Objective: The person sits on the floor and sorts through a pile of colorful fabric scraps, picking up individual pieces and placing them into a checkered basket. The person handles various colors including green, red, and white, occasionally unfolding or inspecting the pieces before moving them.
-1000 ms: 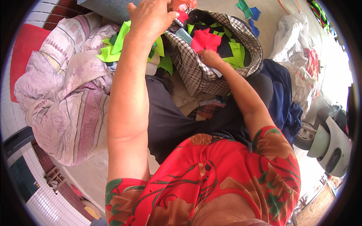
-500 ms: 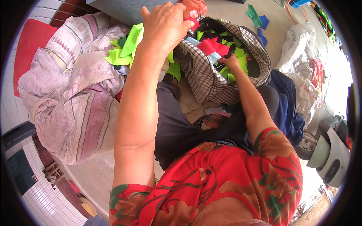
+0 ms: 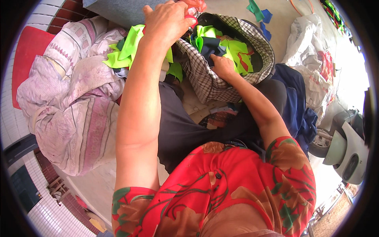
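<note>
A checked cloth bag stands open in front of my legs, filled with bright yellow-green fabric scraps. My right hand is over its near side, fingers closed on a dark navy fabric scrap. To the left and farther away, my left hand is raised beside the bag's far-left rim. A bit of red fabric scrap shows between its thumb and fingers; most of the fingertips are hidden. More yellow-green fabric pieces lie heaped left of my left forearm.
A patterned pale bundle of cloth fills the left side. A reddish plastic bag lies beyond my left hand. Green and blue scraps lie on the floor at the back. White sacking and a grey-white machine are to the right.
My right hand has shifted left within the bag and come onto the dark scrap. The red and pale blue pieces that lay on top there are gone from sight. My left hand has barely moved.
</note>
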